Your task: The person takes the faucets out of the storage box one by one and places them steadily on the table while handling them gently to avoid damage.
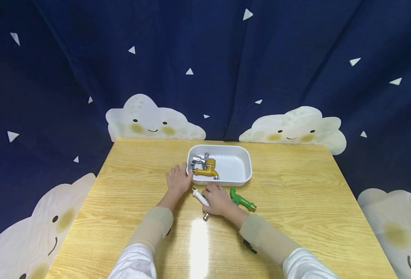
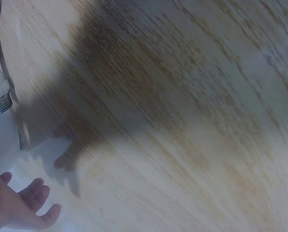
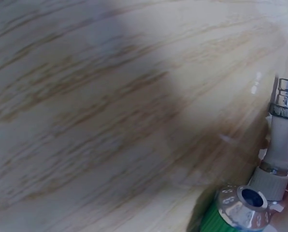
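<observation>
A white tap with a brass threaded end and a chrome spout lies at the front of the white tray. My right hand grips its middle; in the right wrist view only finger edges show behind the white tap. Just right of that hand lies a green tap, its chrome-capped top near the white one. My left hand is at the tray's left front corner, fingers loosely bent; in the left wrist view the left hand holds nothing.
Inside the tray, at its left, lie a yellow tap and a chrome tap. The wooden table extends to both sides, with a dark blue cloud-patterned curtain behind its back edge.
</observation>
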Available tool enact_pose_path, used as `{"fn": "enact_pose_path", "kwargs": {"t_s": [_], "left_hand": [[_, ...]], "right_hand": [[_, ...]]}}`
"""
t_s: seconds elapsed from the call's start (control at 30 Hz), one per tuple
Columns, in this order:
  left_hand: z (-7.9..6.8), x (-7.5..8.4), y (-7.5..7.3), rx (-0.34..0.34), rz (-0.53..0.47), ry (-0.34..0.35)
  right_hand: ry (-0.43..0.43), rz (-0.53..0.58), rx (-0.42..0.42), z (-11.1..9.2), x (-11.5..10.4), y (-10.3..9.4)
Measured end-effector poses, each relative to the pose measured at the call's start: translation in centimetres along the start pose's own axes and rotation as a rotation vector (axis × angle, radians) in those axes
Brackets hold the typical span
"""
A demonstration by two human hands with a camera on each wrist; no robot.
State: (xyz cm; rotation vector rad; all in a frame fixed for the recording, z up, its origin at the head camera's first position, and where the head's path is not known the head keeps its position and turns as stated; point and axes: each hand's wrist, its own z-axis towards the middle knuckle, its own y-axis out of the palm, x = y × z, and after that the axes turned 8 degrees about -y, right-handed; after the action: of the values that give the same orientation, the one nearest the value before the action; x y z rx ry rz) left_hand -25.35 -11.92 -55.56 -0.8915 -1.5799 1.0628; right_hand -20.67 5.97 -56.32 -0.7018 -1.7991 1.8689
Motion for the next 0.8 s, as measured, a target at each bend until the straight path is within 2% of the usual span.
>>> {"fn": "enact_pose_path", "kwargs": {"t_s": [0.33, 0.6, 0.8], "left_hand": [[0.03, -0.06, 0.12, -0.005, 0.003, -0.002], [-0.03, -0.10, 0.15, 0.005, 0.002, 0.004], [-0.01, -0.09, 0.14, 0.011, -0.006, 0.005]], "right_hand": [[0.011, 0.036, 0.023, -0.16, -0.24, -0.24], [-0.030, 0.029, 0.165, -0.35, -0.55, -0.05], [-0.118, 0.026, 0.312, -0.50, -0.56, -1.02]]}}
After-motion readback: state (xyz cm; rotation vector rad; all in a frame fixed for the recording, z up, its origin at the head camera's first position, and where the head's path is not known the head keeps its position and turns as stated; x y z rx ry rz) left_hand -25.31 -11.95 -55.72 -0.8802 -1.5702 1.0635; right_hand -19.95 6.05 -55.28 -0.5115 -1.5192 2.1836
